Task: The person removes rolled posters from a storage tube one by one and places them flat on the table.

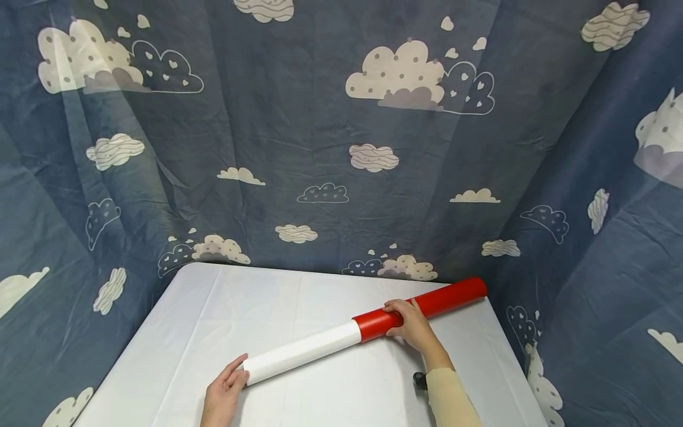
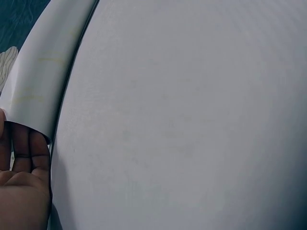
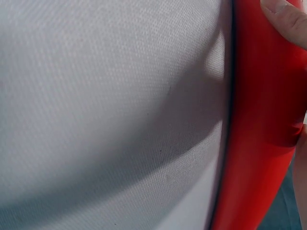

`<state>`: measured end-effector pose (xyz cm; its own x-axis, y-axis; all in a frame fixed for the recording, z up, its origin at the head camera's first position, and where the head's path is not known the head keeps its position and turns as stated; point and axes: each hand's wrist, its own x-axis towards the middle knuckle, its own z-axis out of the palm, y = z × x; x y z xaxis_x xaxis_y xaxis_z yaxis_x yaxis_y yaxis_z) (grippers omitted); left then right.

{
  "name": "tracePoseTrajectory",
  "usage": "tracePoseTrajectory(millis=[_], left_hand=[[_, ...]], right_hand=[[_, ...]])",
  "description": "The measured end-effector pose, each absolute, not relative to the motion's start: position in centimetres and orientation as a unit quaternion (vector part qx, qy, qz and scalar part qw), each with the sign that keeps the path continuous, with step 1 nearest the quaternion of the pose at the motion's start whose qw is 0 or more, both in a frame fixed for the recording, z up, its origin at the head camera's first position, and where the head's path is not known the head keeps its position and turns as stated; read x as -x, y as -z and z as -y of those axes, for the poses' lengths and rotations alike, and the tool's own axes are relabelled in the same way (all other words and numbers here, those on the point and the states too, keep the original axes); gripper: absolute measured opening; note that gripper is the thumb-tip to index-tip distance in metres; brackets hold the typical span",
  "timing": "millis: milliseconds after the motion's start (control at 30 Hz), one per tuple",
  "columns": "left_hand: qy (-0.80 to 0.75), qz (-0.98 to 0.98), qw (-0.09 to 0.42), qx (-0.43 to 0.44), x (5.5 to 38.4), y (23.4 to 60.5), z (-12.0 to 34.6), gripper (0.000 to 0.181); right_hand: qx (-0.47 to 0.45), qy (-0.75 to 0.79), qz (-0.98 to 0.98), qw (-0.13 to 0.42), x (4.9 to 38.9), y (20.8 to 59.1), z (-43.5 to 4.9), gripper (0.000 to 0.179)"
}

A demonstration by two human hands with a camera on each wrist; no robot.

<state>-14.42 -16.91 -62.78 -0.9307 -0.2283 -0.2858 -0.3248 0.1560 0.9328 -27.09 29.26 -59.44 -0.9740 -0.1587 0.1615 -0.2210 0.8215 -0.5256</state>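
A long tube lies slantwise over the white table, one half a white tube (image 1: 301, 352), the other a slightly wider red tube (image 1: 450, 298). The two meet end to end near the middle, the white end apparently inside the red one. My left hand (image 1: 223, 394) holds the white tube's near left end. In the left wrist view its fingers (image 2: 31, 148) reach to the open end, with the thumb at the rim. My right hand (image 1: 413, 326) grips the red tube from above near the join. The right wrist view has the thumb (image 3: 288, 19) lying on the red surface.
The white table (image 1: 213, 314) carries the tube, whose red end reaches its far right edge. Dark blue curtains (image 1: 315, 130) with cloud prints enclose the back and sides. A small black object (image 1: 420, 381) sits at the right wrist.
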Motion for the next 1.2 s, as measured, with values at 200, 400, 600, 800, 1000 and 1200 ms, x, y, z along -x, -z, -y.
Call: tracePoseTrajectory(millis=[200,400,600,800,1000,1200], left_hand=[[-0.626,-0.754,0.04,0.194,14.3,62.7,17.0,0.057],[-0.631,-0.75,0.034,0.193,14.1,62.8,17.4,0.055],[-0.626,-0.754,0.033,0.196,13.7,62.8,17.9,0.055],[-0.632,-0.748,0.033,0.201,13.7,62.9,18.1,0.057],[-0.636,-0.743,0.032,0.207,13.7,62.9,18.3,0.058],[-0.624,-0.754,0.022,0.206,13.5,62.8,18.6,0.055]], right_hand=[[-0.089,-0.287,0.953,0.044,27.1,59.4,-29.3,0.058],[-0.088,-0.29,0.952,0.039,27.2,59.3,-29.3,0.058],[-0.081,-0.294,0.952,0.035,27.2,59.5,-29.4,0.059],[-0.077,-0.296,0.951,0.034,27.1,59.6,-29.4,0.059],[-0.075,-0.306,0.949,0.033,27.2,59.6,-29.4,0.059],[-0.077,-0.304,0.949,0.034,27.2,59.7,-29.4,0.059]])
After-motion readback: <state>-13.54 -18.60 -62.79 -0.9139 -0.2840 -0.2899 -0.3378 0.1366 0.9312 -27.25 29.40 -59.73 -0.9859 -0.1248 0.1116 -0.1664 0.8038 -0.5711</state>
